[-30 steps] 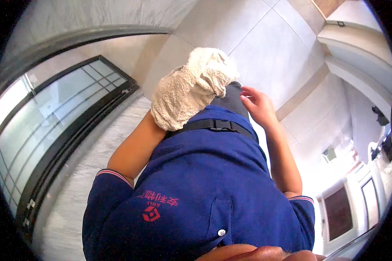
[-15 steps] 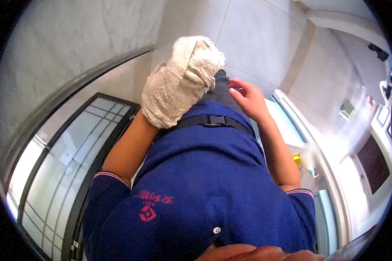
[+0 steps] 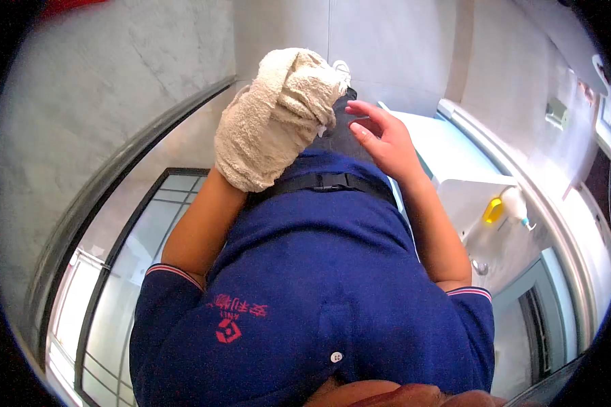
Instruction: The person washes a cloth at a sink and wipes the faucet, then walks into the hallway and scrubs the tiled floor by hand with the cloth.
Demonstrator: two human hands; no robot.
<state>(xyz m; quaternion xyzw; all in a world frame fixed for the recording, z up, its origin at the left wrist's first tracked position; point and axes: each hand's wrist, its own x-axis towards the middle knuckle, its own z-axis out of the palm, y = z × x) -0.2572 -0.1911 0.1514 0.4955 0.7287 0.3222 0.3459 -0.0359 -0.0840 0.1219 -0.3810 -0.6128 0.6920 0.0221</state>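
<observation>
A beige terry cloth (image 3: pixel 268 119) covers my left hand from the fingers past the wrist. The fingers are hidden inside it, so their pose cannot be seen; only the bare forearm (image 3: pixel 207 217) shows below. To the right of the cloth is my right hand (image 3: pixel 383 139), with its fingers loosely bent and apart and nothing between them. A gap separates it from the cloth. Beneath both hands are dark trousers, a black belt with a buckle (image 3: pixel 329 182) and a dark blue shirt (image 3: pixel 305 271).
On the right, a pale counter (image 3: pixel 448 146) stands beside a metal-edged frame (image 3: pixel 550 210). A yellow bottle (image 3: pixel 493 210) and a white pump bottle (image 3: pixel 515 203) are near it. At the lower left is a black-framed glass panel (image 3: pixel 125 271); a grey marbled wall (image 3: pixel 129 88) rises above.
The view has turned and shifted, bringing the counter and bottles on the right into sight. The cloth stays over my left hand, and my right hand remains open beside it.
</observation>
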